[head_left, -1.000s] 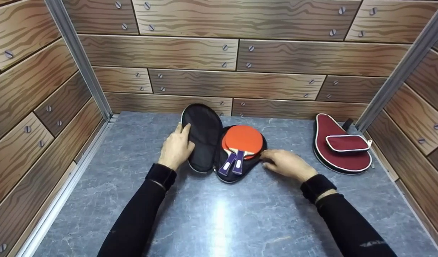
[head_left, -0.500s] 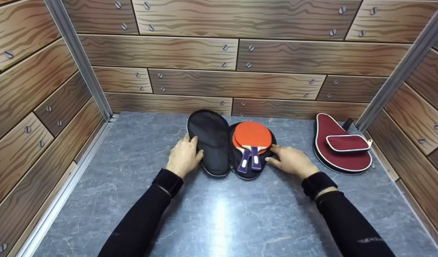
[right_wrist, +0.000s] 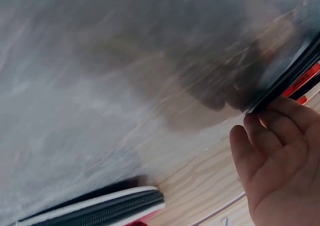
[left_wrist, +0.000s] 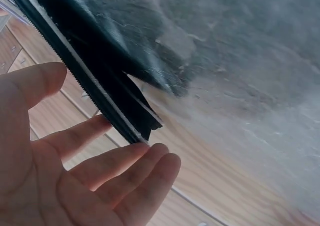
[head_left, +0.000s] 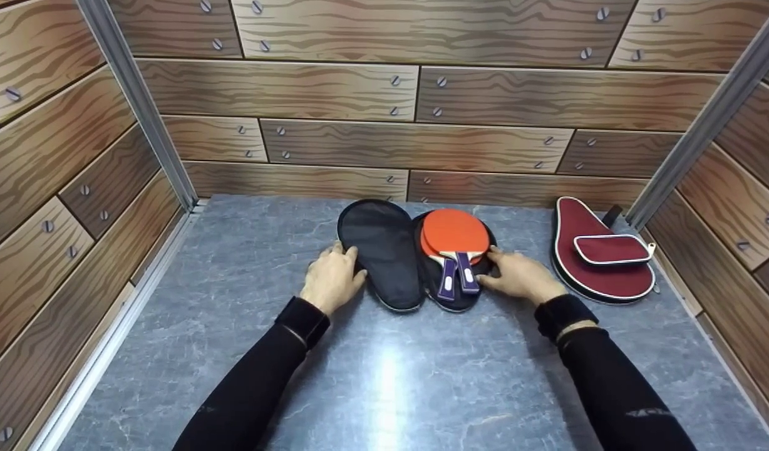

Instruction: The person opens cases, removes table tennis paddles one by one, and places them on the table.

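Note:
A black paddle case (head_left: 384, 257) lies unfolded near the back wall, its bare lid half at left. In its right half rest two orange table tennis paddles (head_left: 456, 230), overlapping, with purple handles towards me. My left hand (head_left: 332, 279) touches the lid's left edge; the left wrist view shows the extended thumb and fingers against the zipper edge (left_wrist: 82, 80). At the opposite edge is my right hand (head_left: 519, 275), fingertips touching the case rim (right_wrist: 287, 83) and thumb close to a handle. The right thumb is hidden in the right wrist view.
A dark red paddle case (head_left: 594, 216) with white piping and a small front pocket (head_left: 613, 249) lies at right, near the side wall. Wood-print panels (head_left: 334, 94) enclose the blue-grey marbled surface (head_left: 247, 244) at the back and sides.
The black case and its paddles have shifted right and turned, so the handles now slant the other way. Its lid has swung nearer the surface. Both hands moved right with the case.

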Motion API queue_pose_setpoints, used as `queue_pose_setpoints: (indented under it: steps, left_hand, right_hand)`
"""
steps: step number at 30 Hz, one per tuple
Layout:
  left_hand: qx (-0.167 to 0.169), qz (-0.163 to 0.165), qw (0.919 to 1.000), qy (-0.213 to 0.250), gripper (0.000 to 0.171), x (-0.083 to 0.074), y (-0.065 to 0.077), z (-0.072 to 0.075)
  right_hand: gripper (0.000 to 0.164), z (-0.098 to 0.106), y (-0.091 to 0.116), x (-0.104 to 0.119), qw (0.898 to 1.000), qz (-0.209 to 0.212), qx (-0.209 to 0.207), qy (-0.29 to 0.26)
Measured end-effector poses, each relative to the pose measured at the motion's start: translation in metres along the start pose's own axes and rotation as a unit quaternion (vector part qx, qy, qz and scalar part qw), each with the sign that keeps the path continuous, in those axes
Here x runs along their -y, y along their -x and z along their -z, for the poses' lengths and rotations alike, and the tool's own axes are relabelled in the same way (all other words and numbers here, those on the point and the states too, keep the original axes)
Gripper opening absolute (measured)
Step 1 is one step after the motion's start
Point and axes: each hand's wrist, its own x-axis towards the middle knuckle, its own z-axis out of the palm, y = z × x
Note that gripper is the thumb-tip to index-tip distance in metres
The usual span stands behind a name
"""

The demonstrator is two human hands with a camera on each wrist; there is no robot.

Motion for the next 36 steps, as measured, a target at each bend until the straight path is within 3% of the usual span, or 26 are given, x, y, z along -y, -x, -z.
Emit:
queue_pose_setpoints:
  steps: [4,11,17,24,31,36]
  left_hand:
    - [0.002,-0.004,0.9998,-0.021,0.051,-0.008,-0.004,0.002]
    - [0.036,-0.001,0.9985,-0.04,0.06,-0.028,-0.016,0.007]
    - [0.069,-0.06,0.9948,-0.046,0.061,-0.049,-0.029,0.005]
    - [0.073,-0.124,0.9879,-0.058,0.052,-0.076,-0.04,-0.003]
    - [0.084,-0.214,0.9701,-0.078,0.051,-0.101,-0.051,-0.012]
    - [0.097,-0.299,0.9472,-0.065,0.057,-0.113,-0.058,-0.022]
  right_hand:
    - [0.085,0.002,0.0,-0.004,1.0,0.003,0.007,0.024]
    - [0.083,0.003,0.001,-0.008,0.999,0.024,-0.003,0.034]
    - [0.083,0.003,0.003,-0.009,0.998,0.031,-0.007,0.047]
    - [0.083,0.002,0.003,-0.009,0.998,0.041,-0.008,0.054]
    - [0.085,0.003,0.002,-0.01,0.998,0.033,0.004,0.051]
    - [0.085,0.002,0.001,-0.013,0.999,0.036,0.0,0.036]
